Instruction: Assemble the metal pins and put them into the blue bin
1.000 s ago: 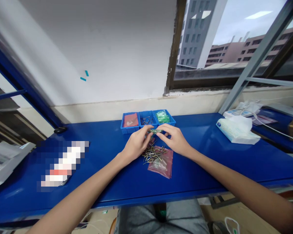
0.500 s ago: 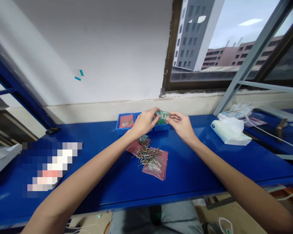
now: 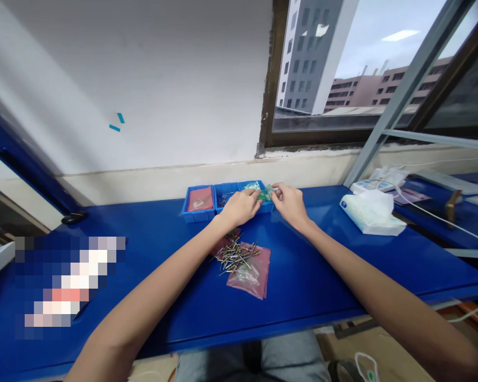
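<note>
Both my hands are at the right-hand blue bin, pinching a small green clear plastic bag (image 3: 268, 192) between them. My left hand (image 3: 241, 207) has its fingers closed at the bag's left side, fingertips partly hidden. At the other side, my right hand (image 3: 290, 202) grips the bag between thumb and fingers. More green clear plastic (image 3: 252, 185) lies in the right blue bin (image 3: 267, 208). Below my left hand, a heap of thin gold and silver metal pins (image 3: 236, 254) rests on pink plastic bags (image 3: 250, 281).
The left blue bin (image 3: 199, 217) contains a pink bag (image 3: 200, 199). Some thin metal pins lie in the middle blue bin (image 3: 228, 188), partly behind my left hand. A tissue pack (image 3: 372, 215) sits at the right on the blue table (image 3: 314, 286). A blurred-out item (image 3: 75, 286) lies left.
My hands have lowered with the green bag toward the right bin. More of the bins shows now. The camera view has shifted slightly.
</note>
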Motion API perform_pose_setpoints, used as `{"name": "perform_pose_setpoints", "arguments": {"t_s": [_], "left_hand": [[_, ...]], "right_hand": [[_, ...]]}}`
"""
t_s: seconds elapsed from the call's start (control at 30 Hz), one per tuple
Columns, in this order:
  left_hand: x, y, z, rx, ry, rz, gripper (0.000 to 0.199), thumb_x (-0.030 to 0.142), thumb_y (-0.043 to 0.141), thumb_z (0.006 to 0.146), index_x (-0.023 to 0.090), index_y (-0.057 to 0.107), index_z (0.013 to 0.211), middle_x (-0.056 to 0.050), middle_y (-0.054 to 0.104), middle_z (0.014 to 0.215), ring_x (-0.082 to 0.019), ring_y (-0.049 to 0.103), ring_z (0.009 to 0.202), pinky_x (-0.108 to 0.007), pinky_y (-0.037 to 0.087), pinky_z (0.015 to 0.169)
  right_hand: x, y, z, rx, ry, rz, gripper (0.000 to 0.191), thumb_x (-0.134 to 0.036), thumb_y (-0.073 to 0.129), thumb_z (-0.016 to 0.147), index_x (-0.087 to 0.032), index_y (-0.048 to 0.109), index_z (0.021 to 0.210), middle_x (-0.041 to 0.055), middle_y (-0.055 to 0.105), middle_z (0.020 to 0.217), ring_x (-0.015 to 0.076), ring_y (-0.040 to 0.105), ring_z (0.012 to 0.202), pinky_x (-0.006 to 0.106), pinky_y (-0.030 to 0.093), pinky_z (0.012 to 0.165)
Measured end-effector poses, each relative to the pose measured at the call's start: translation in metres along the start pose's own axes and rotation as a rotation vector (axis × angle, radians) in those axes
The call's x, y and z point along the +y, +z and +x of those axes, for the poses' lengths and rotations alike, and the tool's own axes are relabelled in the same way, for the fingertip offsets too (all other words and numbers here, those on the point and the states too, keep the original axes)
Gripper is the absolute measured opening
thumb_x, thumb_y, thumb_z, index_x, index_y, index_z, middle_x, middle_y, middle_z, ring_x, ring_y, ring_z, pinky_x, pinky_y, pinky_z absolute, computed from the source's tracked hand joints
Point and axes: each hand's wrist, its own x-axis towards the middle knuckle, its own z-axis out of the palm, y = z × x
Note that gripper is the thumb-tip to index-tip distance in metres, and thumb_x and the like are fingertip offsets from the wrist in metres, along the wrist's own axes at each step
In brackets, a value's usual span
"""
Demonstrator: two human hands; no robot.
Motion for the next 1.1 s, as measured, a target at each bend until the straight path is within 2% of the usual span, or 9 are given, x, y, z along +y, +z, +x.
{"name": "perform_pose_setpoints", "arguments": {"t_s": [0.23, 0.33, 0.53, 0.63, 0.7, 0.8, 0.87, 0.97, 1.1], "left_hand": [[0.005, -0.001, -0.003, -0.017, 0.012, 0.063, 0.042, 0.03, 0.038, 0.104, 0.006, 0.051, 0.137, -0.02, 0.06, 0.135, -0.031, 0.06, 0.122, -0.045, 0.051, 0.097], [0.004, 0.001, -0.002, -0.032, 0.0, 0.071, 0.044, 0.03, 0.038, 0.105, 0.005, 0.049, 0.139, -0.022, 0.061, 0.133, -0.031, 0.062, 0.118, -0.046, 0.052, 0.095], [-0.002, 0.0, 0.001, 0.003, 0.027, 0.031, 0.041, 0.03, 0.043, 0.103, 0.007, 0.052, 0.136, -0.022, 0.058, 0.133, -0.032, 0.057, 0.123, -0.047, 0.051, 0.096], [-0.006, -0.019, -0.004, 0.08, 0.018, 0.016, 0.04, 0.032, 0.046, 0.102, 0.01, 0.054, 0.134, -0.021, 0.055, 0.13, -0.031, 0.058, 0.117, -0.047, 0.05, 0.097], [-0.007, -0.039, -0.014, 0.122, 0.016, -0.03, 0.035, 0.031, 0.043, 0.103, 0.012, 0.057, 0.129, -0.017, 0.058, 0.12, -0.025, 0.062, 0.103, -0.042, 0.052, 0.094], [-0.008, -0.066, -0.04, 0.151, -0.005, -0.05, 0.029, 0.027, 0.042, 0.103, 0.016, 0.061, 0.12, -0.011, 0.06, 0.11, -0.019, 0.063, 0.088, -0.035, 0.053, 0.083], [-0.01, -0.077, -0.062, 0.182, -0.027, -0.051, 0.026, 0.026, 0.043, 0.102, 0.017, 0.062, 0.116, -0.008, 0.062, 0.105, -0.018, 0.062, 0.086, -0.033, 0.053, 0.08], [-0.018, -0.076, -0.093, 0.222, -0.074, -0.098, 0.023, 0.023, 0.043, 0.101, 0.017, 0.063, 0.112, -0.007, 0.065, 0.099, -0.017, 0.062, 0.083, -0.032, 0.052, 0.078], [-0.033, -0.059, -0.113, 0.122, -0.1, -0.159, 0.021, 0.019, 0.046, 0.098, 0.017, 0.065, 0.105, -0.006, 0.069, 0.092, -0.018, 0.064, 0.082, -0.032, 0.052, 0.077]], "right_hand": [[-0.005, 0.001, 0.015, -0.149, -0.056, -0.187, 0.022, -0.02, 0.051, 0.091, -0.014, 0.071, 0.096, 0.0114, 0.069, 0.086, 0.0231, 0.061, 0.079, 0.033, 0.045, 0.075], [-0.005, 0.005, 0.019, -0.147, -0.053, -0.216, 0.024, -0.019, 0.049, 0.092, -0.015, 0.071, 0.084, 0.0112, 0.067, 0.082, 0.0228, 0.059, 0.079, 0.034, 0.045, 0.077], [-0.001, 0.013, 0.018, -0.143, -0.016, -0.182, 0.027, -0.025, 0.048, 0.093, -0.015, 0.073, 0.086, 0.0135, 0.066, 0.088, 0.0275, 0.058, 0.088, 0.039, 0.045, 0.082], [0.002, 0.009, 0.017, -0.165, -0.009, -0.11, 0.034, -0.028, 0.044, 0.097, -0.014, 0.073, 0.09, 0.0136, 0.066, 0.087, 0.0282, 0.059, 0.088, 0.042, 0.045, 0.087], [-0.001, 0.002, 0.015, -0.11, -0.031, -0.042, 0.032, -0.03, 0.044, 0.097, -0.014, 0.071, 0.102, 0.0139, 0.067, 0.093, 0.0291, 0.059, 0.093, 0.044, 0.045, 0.09], [-0.018, -0.01, 0.008, 0.004, -0.114, 0.019, 0.034, -0.029, 0.045, 0.096, -0.012, 0.063, 0.12, 0.0159, 0.066, 0.106, 0.0307, 0.057, 0.103, 0.046, 0.044, 0.095], [-0.036, -0.018, 0.001, 0.005, -0.191, 0.05, 0.033, -0.028, 0.042, 0.098, -0.014, 0.062, 0.12, 0.0157, 0.065, 0.109, 0.0304, 0.056, 0.106, 0.047, 0.043, 0.097], [-0.063, -0.021, -0.012, -0.184, -0.335, 0.088, 0.029, -0.025, 0.041, 0.1, -0.016, 0.065, 0.113, 0.0125, 0.067, 0.106, 0.0273, 0.058, 0.102, 0.043, 0.046, 0.093], [-0.079, -0.01, -0.029, -0.487, -0.509, 0.062, 0.023, -0.023, 0.045, 0.099, -0.019, 0.068, 0.098, 0.0084, 0.066, 0.093, 0.0232, 0.059, 0.092, 0.038, 0.047, 0.084]]}}
